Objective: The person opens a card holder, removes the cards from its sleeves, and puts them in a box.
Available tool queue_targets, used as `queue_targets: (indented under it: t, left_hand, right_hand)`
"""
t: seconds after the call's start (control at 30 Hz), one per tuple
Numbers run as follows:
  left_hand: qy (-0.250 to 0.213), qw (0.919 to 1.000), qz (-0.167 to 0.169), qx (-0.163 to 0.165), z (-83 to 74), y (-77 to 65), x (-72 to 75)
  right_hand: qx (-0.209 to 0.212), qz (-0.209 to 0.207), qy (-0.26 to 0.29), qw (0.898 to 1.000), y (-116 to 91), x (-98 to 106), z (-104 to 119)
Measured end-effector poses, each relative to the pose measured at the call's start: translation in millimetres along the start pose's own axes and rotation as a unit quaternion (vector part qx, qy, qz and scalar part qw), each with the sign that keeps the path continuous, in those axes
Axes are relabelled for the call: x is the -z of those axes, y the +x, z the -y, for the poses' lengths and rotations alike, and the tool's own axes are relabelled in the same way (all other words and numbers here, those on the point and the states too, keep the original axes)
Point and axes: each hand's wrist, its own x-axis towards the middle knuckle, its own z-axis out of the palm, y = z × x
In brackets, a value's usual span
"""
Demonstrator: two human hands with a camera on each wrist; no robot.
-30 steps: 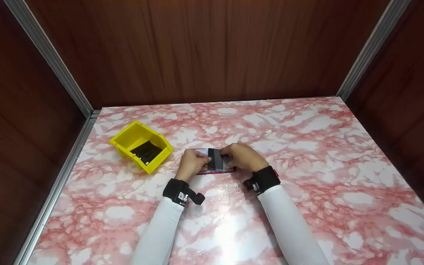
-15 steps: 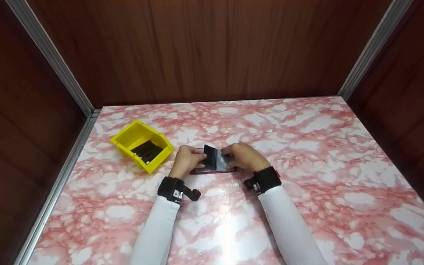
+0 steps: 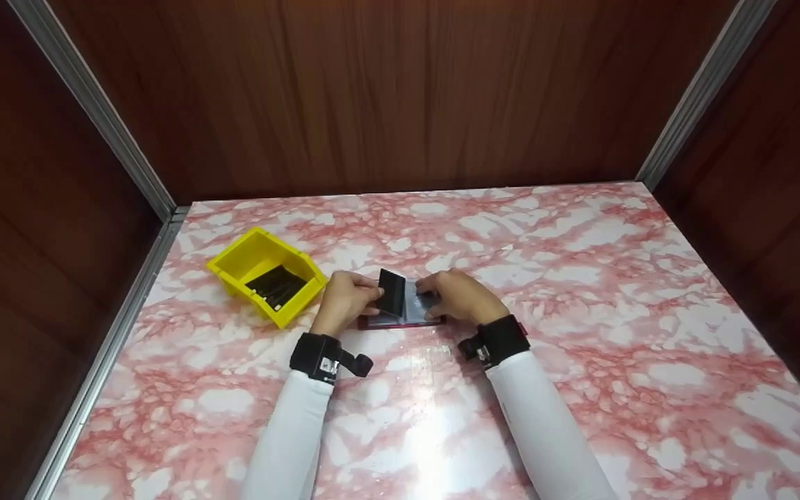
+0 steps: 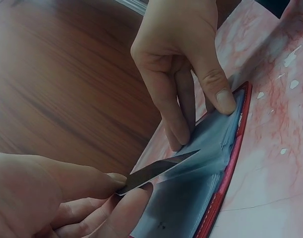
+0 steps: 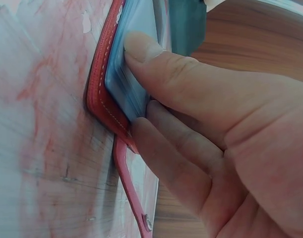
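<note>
A red card holder (image 3: 400,326) with stitched edges lies open on the table, its clear plastic sleeves (image 4: 183,198) spread out. Over its middle my left hand (image 3: 346,302) pinches a thin black card (image 3: 391,293) between thumb and fingers. The card stands tilted up, and its far end meets the sleeves in the left wrist view. On the right half, my right hand (image 3: 466,295) pinches the stack of sleeves, thumb on top and fingers at the outer edge. A red strap (image 5: 124,168) with a metal snap extends from the holder in the right wrist view.
A yellow bin (image 3: 233,267) with several black cards (image 3: 276,286) inside stands left of my left hand. The table (image 3: 546,243) has a red and white marbled top. Brown wood-grain panels (image 3: 400,97) enclose its back and sides.
My left hand has moved left with the black card, which has gone from lying nearly flat across the holder's middle to tilted up. The right hand has stayed in place.
</note>
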Motion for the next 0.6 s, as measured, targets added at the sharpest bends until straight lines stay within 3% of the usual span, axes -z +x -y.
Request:
queue_targets:
  t: [0.6]
  left_hand:
    - [0.020,0.9992,-0.027,-0.019,-15.2,-6.7,14.4]
  right_hand:
    - [-0.016,0.005,0.014,1.000,-2.4,1.3,2.3]
